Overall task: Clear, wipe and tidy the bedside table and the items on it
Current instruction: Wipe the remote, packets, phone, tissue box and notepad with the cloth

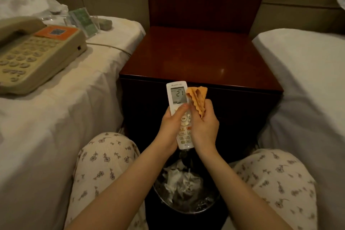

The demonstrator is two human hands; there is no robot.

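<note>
Fingers point(209, 106) around remote point(178, 95) and cloth point(198, 97)

The right hand point(204, 129) covers the right side of the keypad on the remote point(179, 99), and the left hand point(170, 127) wraps its left edge. The button labels are too small to read. The lower end of the cloth point(197, 99) is buried in the right fist. The telephone point(33, 52) runs off the left edge. A green packet point(85, 20) and a grey lump point(106, 23) are too blurred to identify. Forearms hide the sides of the bin point(186, 211).

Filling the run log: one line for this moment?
left hand grips remote | right hand holds orange cloth beside it | phone on bed
</note>
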